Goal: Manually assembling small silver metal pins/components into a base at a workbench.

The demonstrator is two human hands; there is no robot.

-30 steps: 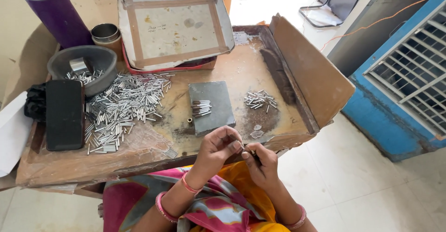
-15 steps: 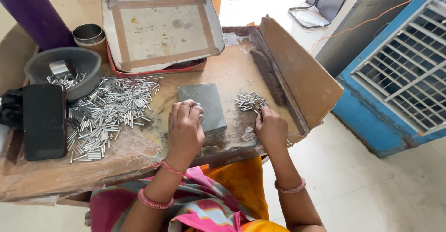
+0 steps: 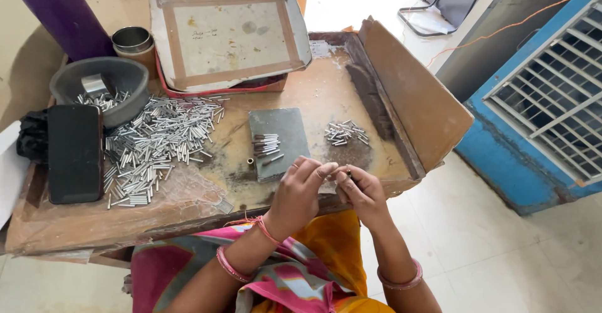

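My left hand and my right hand meet at the near edge of the wooden tray table, fingertips together around a small dark pin-like part. Just ahead lies a grey stone slab carrying a few short metal tubes, with a small brass ring at its left edge. A small heap of silver tubes lies right of the slab. A big spread of silver tubes covers the table's left part.
A black phone lies at the left beside a grey bowl with more tubes. A taped metal tray sits at the back, near a steel cup and a purple bottle. A blue grille cabinet stands right.
Both hands pulled back from the slab and the small tube heap and came together at the table's near edge, closing on a small part.
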